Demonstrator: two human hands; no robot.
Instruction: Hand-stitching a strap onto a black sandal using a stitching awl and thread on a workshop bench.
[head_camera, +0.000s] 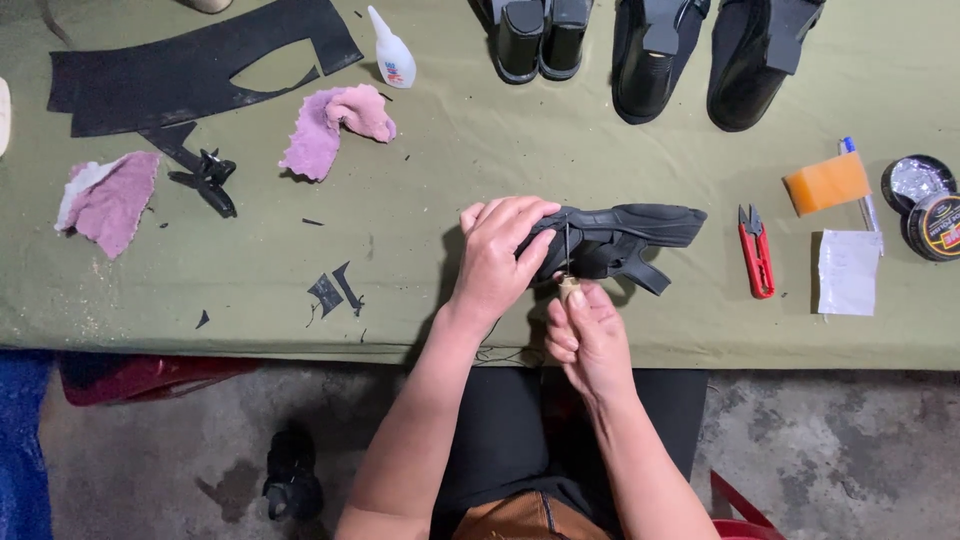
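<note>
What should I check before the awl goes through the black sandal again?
1. Left hand grips the black sandal: ok.
2. Right hand holds the awl by its wooden handle: ok.
3. Needle upright against the sandal's edge: ok.
4. Left fingers out of the needle's path: cannot tell.
5. Thread on the needle: cannot tell.
6. Red snips lying on the green table cover beside the sandal: ok.

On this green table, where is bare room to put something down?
The widest free patch lies between the pink cloth and the left hand, below the glue bottle. A smaller one lies between the black sandal and the shoes above it. The right end is crowded: red snips, orange sponge, polish tins.
</note>
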